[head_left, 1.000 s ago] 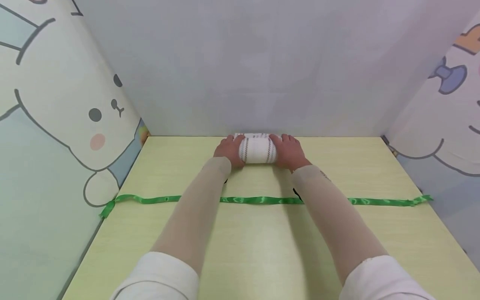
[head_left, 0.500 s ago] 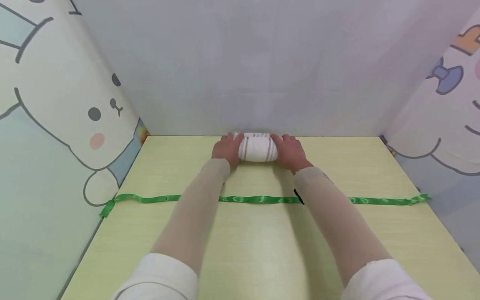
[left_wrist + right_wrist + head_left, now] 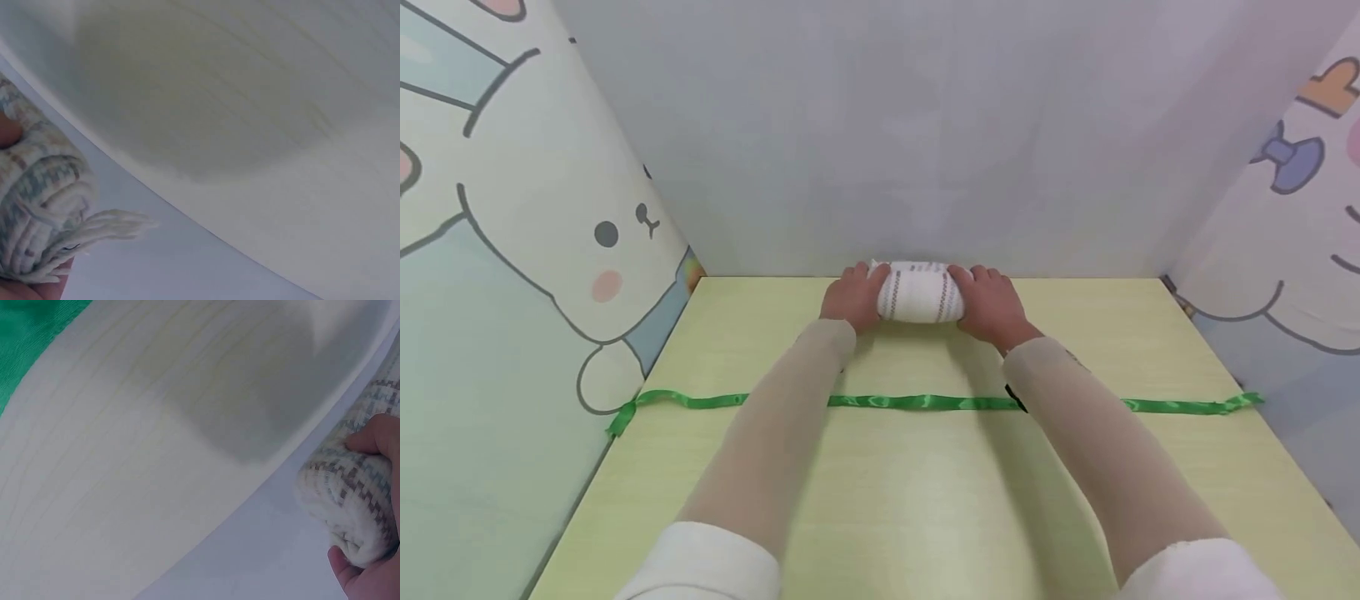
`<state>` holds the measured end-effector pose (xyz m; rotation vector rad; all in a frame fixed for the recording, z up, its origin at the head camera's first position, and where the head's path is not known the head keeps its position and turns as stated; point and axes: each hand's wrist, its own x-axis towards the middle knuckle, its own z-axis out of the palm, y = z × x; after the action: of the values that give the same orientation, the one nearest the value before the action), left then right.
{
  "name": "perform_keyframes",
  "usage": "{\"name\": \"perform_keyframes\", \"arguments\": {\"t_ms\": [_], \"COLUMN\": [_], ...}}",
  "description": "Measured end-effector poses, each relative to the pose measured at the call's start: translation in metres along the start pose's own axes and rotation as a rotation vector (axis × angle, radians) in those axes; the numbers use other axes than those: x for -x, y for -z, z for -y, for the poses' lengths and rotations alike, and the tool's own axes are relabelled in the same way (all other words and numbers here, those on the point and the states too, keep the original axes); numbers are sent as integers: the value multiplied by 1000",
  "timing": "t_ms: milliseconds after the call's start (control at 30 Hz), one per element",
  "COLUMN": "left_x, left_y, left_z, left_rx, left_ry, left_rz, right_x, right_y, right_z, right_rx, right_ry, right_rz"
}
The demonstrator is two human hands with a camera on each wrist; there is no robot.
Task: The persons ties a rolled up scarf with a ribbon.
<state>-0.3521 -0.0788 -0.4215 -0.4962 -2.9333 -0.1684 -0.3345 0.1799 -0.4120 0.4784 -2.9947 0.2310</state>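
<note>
Left wall point(image 3: 482, 358): pale blue-green, printed with a white cartoon rabbit point(image 3: 542, 200), grey-eyed and pink-cheeked.

Ribbon point(image 3: 925, 402): green, satiny, laid crosswise over the table point(image 3: 917, 492) from its left edge to its right; passes behind both forearms as seen from above.

Left sleeve point(image 3: 767, 433): beige, with a white outer sleeve point(image 3: 715, 554) ending lower on the arm.

Left hand point(image 3: 852, 298): clamped on the left end of the rolled cloth; thumb along the near upper side.

Rolled cloth point(image 3: 920, 293): one, white, woven, with dotted stripes in brownish and grey-blue tones; held crosswise between the two hands at the far end of the table, near the back wall point(image 3: 887, 125). A pale fringe point(image 3: 109, 226) sticks out of its left end. Whether its underside touches the table cannot be told.

Right hand point(image 3: 996, 310): clamped on the right end of the same roll, one digit lying across the weave, another showing below the end.

Black band point(image 3: 1015, 400): partly hidden, beside the right sleeve point(image 3: 1105, 442), also beige.

Right wall point(image 3: 1285, 358): cartoon print, including a purple-blue bow point(image 3: 1292, 162).
</note>
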Motion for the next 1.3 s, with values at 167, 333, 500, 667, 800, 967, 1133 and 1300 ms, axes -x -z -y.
{"name": "perform_keyframes", "arguments": {"t_ms": [167,333,500,667,800,967,1133,1300], "left_x": [10,22,31,37,45,60,74,86], "left_y": [3,11,22,36,47,59,68,76], "left_z": [-4,-4,3,5,8,9,11,12], "left_rx": [14,25,17,21,35,43,34,35], "left_ry": [-6,-57,-104,-154,-165,-180,-221,-239], "left_rz": [-3,-44,-80,-108,-113,-140,-193,-236], "right_x": [15,31,40,51,61,76,90,99], "right_y": [6,12,16,24,32,39,41,43], "right_z": [0,5,12,18,23,28,33,36], "right_rx": [10,15,4,-12,-21,-54,-95,-128], "right_ry": [28,43,60,69,90,135,166,231], "right_rz": [-13,-57,-87,-146,-195,-277,-352,-457]}}
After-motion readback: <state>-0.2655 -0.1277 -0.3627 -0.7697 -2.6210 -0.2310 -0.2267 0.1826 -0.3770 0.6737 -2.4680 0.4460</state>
